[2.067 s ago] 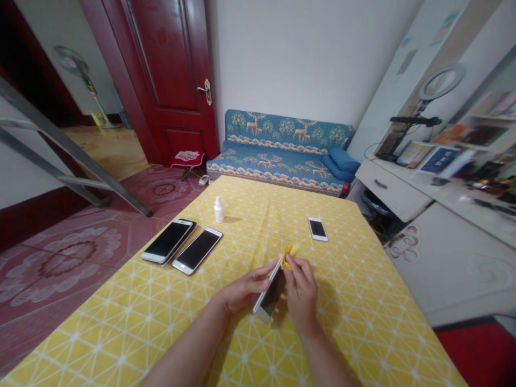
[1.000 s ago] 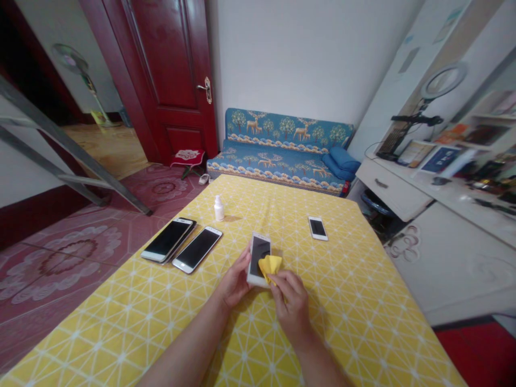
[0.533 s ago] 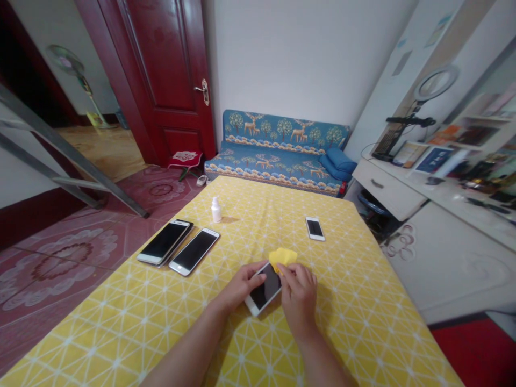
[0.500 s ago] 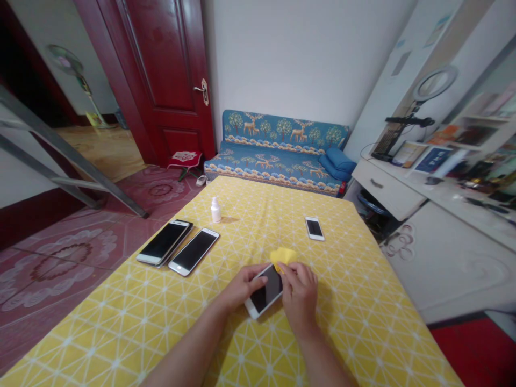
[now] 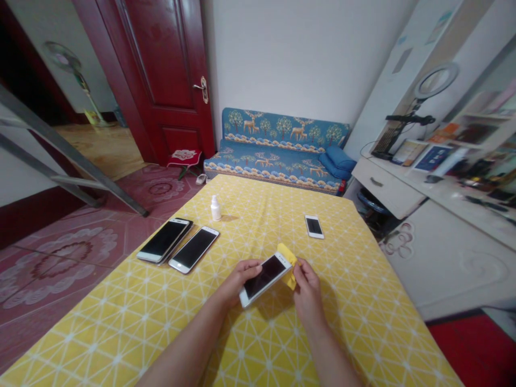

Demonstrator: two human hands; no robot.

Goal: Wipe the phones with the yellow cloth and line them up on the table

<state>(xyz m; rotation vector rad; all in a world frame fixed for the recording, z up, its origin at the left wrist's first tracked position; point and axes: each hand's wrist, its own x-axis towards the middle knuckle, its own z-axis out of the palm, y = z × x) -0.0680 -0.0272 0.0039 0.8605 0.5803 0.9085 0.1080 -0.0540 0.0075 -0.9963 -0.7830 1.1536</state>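
White-framed smartphone (image 5: 266,279), dark screen up, held tilted; crumpled yellow microfiber cloth (image 5: 288,272) touching its right end, partly behind it.

We log: smartphone (image 5: 266,279) in our left hand (image 5: 241,281), glossy glass face | yellow cloth (image 5: 289,267) at our right hand (image 5: 308,290), soft matt fabric | beyond both hands, dropper bottle (image 5: 215,208), smooth white plastic | under both hands, tablecloth (image 5: 355,328), matt woven fabric

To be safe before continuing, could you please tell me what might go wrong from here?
The phone, held only by the left hand, might slip while the right hand works the yellow cloth. The phone nearest the edge of the yellow tablecloth could be knocked onto the tiled floor.
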